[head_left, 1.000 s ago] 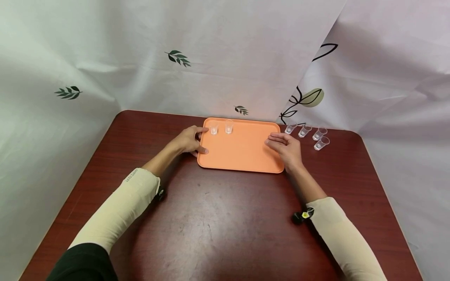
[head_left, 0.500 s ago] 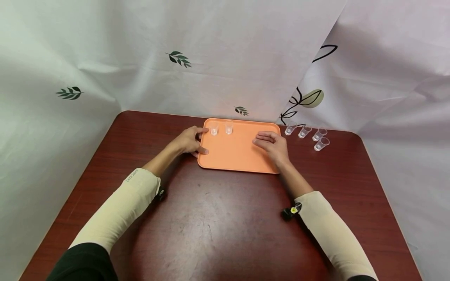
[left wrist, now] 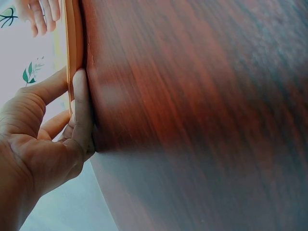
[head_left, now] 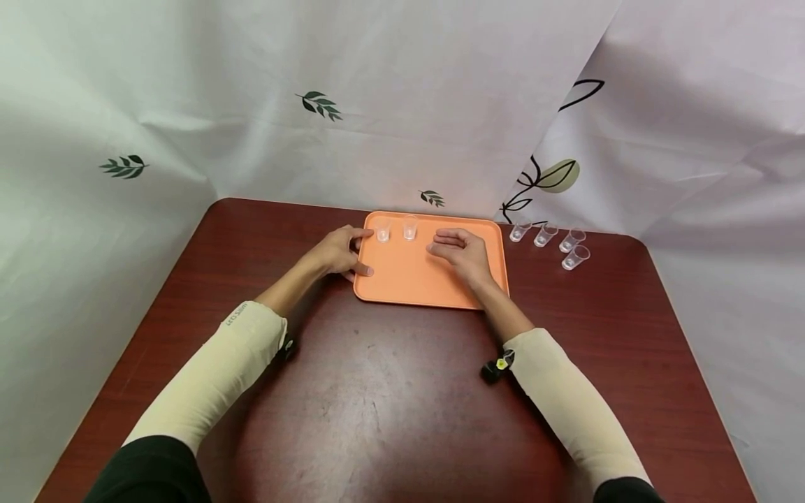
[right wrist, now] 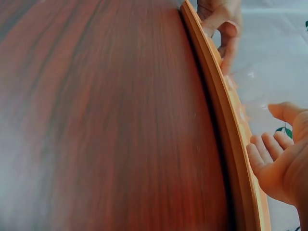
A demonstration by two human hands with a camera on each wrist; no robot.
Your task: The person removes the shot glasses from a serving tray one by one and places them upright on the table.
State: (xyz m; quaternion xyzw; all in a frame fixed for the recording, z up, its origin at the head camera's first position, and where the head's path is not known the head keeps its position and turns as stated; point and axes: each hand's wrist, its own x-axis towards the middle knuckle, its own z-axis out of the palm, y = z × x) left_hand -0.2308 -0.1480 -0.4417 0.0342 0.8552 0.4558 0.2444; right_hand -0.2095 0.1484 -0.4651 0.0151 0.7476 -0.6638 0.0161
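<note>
The orange tray (head_left: 402, 279) lies at the back of the table, with two small clear cups (head_left: 383, 230) (head_left: 410, 228) upright near its back left corner. My left hand (head_left: 336, 253) grips the tray's left edge, its thumb on the tray; the left wrist view has this hand (left wrist: 53, 130) with fingers on both sides of the rim (left wrist: 73, 38). Over the tray, right of the cups, is my right hand (head_left: 465, 258), its fingers a little bent and apart from the thumb. Nothing shows in this hand (right wrist: 286, 154) in the right wrist view.
Several clear cups (head_left: 546, 235) (head_left: 575, 258) stand on the dark red wooden table (head_left: 390, 391) to the right of the tray. A white cloth (head_left: 402, 105) with leaf prints hangs behind the table and at its sides.
My right hand has moved left over the tray, from near its right edge to about its middle, closer to the two cups. My left hand has stayed at the tray's left edge.
</note>
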